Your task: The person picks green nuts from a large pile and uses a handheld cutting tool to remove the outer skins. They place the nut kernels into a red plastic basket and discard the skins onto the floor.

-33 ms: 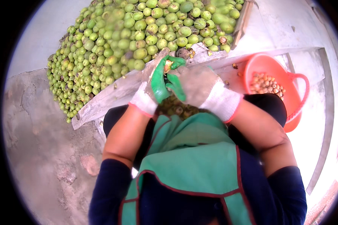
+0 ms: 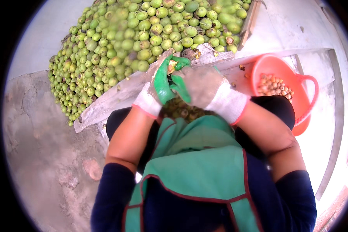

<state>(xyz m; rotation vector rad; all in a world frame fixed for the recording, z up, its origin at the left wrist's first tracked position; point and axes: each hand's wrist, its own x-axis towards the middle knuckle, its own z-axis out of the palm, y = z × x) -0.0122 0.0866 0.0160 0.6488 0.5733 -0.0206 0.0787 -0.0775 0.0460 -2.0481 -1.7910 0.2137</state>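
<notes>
Between my gloved hands sits a small nut (image 2: 171, 66), pale tan and yellowish, with what looks like husk on it. My left hand (image 2: 161, 82), in a white glove with a green coated palm, is closed around it from the left. Closed as well, my right hand (image 2: 200, 87) in a matching soiled glove meets it from the right, with green fingers against the nut. The back of that glove hides most of its grip, so any tool inside cannot be seen. Below the hands, dark brownish pieces (image 2: 185, 112) lie above my green apron (image 2: 197, 170).
A large heap of round green-husked fruits (image 2: 154, 29) rises beyond a wooden board (image 2: 104, 102). To the right, an orange-red basket (image 2: 311, 98) with a looped handle holds many tan nuts (image 2: 274, 86). A wooden strip (image 2: 249, 25) edges the heap's right side.
My hands have shifted very slightly, and the nut shows a little more between the green fingers. Everything else stays in place.
</notes>
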